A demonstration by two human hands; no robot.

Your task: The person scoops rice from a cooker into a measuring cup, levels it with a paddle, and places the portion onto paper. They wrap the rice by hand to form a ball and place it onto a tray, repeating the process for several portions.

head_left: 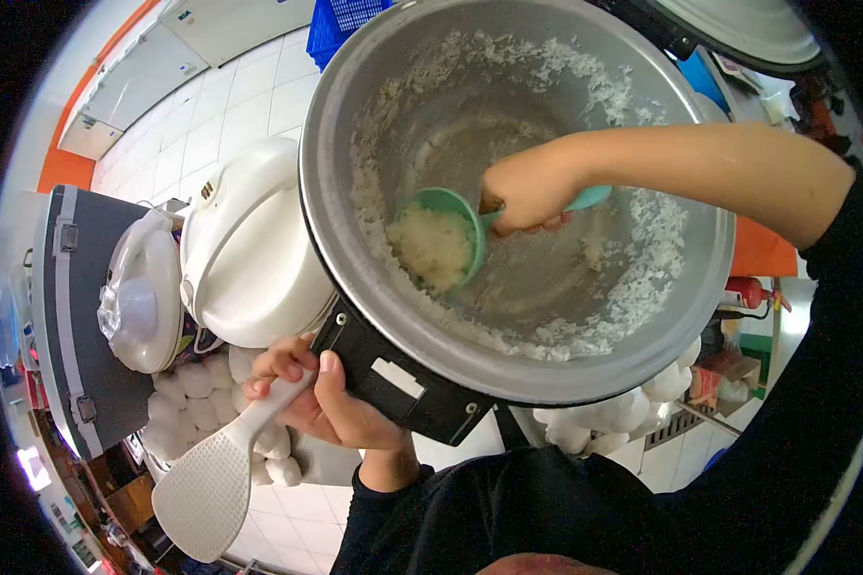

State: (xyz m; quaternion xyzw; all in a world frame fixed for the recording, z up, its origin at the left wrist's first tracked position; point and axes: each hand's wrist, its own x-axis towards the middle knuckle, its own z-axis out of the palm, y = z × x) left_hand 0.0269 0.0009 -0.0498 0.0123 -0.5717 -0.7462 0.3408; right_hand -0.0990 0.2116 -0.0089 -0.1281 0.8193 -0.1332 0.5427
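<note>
A large metal pot [518, 369] with rice stuck round its inner wall fills the upper middle of the view. Inside it, my right hand [532, 187] is closed round the handle of a green scoop [448, 198], whose cup holds rice [431, 244] near the pot's left side. Below the pot's lower left rim, beside its black bracket [393, 374], my left hand [331, 393] grips the handle of a white rice paddle [206, 489]. The paddle's broad blade points down and left, outside the pot.
Two white lidded cookers [254, 249] [144, 292] stand left of the pot, beside a dark strapped case [77, 316]. A blue basket [340, 29] is at the top. Rounded white objects [197, 398] lie below the cookers. An open lid [748, 29] is at the upper right.
</note>
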